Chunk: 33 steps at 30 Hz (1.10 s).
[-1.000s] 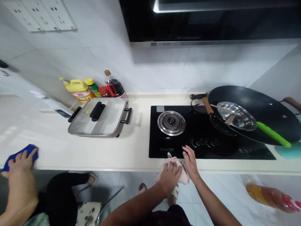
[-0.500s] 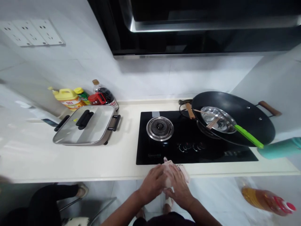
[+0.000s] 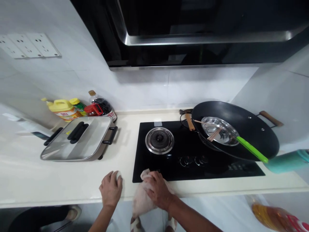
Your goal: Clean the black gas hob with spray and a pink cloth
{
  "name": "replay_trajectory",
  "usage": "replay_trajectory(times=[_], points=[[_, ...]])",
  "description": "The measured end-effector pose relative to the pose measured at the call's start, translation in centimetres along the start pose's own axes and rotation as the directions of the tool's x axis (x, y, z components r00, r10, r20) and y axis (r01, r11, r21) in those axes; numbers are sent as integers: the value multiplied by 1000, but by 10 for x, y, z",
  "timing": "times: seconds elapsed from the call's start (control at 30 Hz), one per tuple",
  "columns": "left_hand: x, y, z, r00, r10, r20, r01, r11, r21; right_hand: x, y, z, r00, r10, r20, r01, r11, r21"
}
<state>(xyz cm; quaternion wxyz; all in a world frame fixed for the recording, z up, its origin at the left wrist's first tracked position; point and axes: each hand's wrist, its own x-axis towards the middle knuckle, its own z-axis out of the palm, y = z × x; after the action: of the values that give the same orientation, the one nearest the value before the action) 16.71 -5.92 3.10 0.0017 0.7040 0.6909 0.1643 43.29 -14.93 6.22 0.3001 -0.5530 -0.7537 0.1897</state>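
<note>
My right hand [image 3: 159,191] grips a pale pink cloth [image 3: 141,201] at the front edge of the black gas stove [image 3: 169,170]. The cloth bunches up at my fingers and hangs over the counter edge. To the left, my left hand [image 3: 111,188] is over the white counter [image 3: 72,180] with its fingers curled. Something small and whitish shows between its thumb and fingers, too hidden to name. The bare burner [image 3: 159,140] lies beyond my right hand.
A lidded electric pan [image 3: 90,145] stands left, with bottles [image 3: 64,108] behind it. Right, a black wok [image 3: 256,138] holds a metal bowl [image 3: 227,129] and a green-handled utensil [image 3: 251,148]. The range hood [image 3: 193,54] overhangs. An oil bottle [image 3: 270,216] stands lower right.
My hands were together on the bunched cloth; now they are apart. The left has moved left over the counter, while the right keeps the cloth, which hangs more unfolded. The view has shifted slightly.
</note>
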Motion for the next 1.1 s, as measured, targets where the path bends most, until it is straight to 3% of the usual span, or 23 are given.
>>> replay_trajectory(times=[0.1, 0.23, 0.4, 0.47, 0.53, 0.6, 0.67, 0.73, 0.93, 1.1], points=[[-1, 0, -2, 1000, -7, -8, 7, 1000, 14, 29, 9, -21, 989, 148, 3, -146, 982, -121], [1, -1, -4, 1000, 1, 1, -1, 999, 39, 38, 16, -33, 924, 381, 12, -362, 887, -288], [2, -1, -3, 1000, -6, 15, 5, 997, 80, 17, 15, -27, 916, 352, 193, -294, 916, -273], [2, -1, -3, 999, -13, 29, 11, 996, 86, 11, 25, -29, 910, 358, 211, -300, 918, -261], [1, 0, -3, 999, -14, 39, 11, 996, 87, 9, 44, -35, 922, 362, 137, -324, 915, -240], [1, 0, -4, 999, -18, 40, 14, 996, 91, 10, 67, -42, 925, 380, -17, -374, 901, -222], [1, 1, -5, 999, -26, 44, 21, 995, 94, 16, 89, -48, 888, 425, -176, -455, 866, -206], [1, 2, -6, 998, -35, 56, 29, 995, 92, 29, 108, -53, 842, 470, -263, -523, 831, -189], [0, 0, -4, 996, -54, 67, 50, 997, 55, 94, 158, -83, 714, 612, -340, -680, 721, -131], [-1, -10, 3, 997, -59, 53, 59, 998, 11, 150, 207, -119, 732, 633, -252, -679, 710, -188]])
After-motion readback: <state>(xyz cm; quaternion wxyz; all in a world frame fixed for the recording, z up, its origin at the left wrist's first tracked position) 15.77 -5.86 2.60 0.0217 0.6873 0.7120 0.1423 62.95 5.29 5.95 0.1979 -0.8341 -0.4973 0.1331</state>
